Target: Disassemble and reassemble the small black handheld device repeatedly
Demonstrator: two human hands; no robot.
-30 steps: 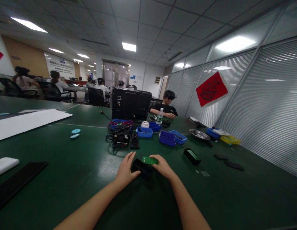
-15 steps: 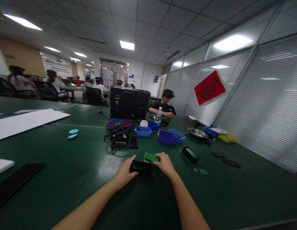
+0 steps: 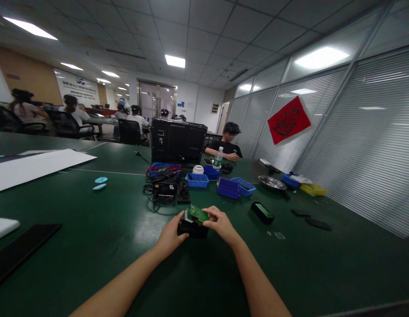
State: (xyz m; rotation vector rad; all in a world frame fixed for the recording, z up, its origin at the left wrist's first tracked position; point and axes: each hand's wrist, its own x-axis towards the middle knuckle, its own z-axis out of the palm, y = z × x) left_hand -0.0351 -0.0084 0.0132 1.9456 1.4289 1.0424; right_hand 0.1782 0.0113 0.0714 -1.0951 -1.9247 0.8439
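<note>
My left hand (image 3: pixel 172 232) grips the left end of a black plastic case (image 3: pixel 193 230) that rests on the green table. Between the thumb and fingers of my right hand (image 3: pixel 220 223) is a green circuit board (image 3: pixel 199 214). The board is tilted over the top of the case, its left end near my left fingertips. A silvery part shows under the board's left side. How far the board reaches into the case is hidden. Off to the right lies a second black case (image 3: pixel 262 213) with a green board inside it.
Behind my hands are a black device with tangled cables (image 3: pixel 164 189), a blue tray (image 3: pixel 197 180) and a purple-blue box (image 3: pixel 228 188). A metal bowl (image 3: pixel 272 183) and flat black pieces (image 3: pixel 318 223) lie to the right. Across the table sits a person (image 3: pixel 227 143) beside a water bottle (image 3: pixel 218 159).
My right hand has moved left and brought the circuit board over the case, where it now tilts more. The left hand has stayed almost in place on the case.
</note>
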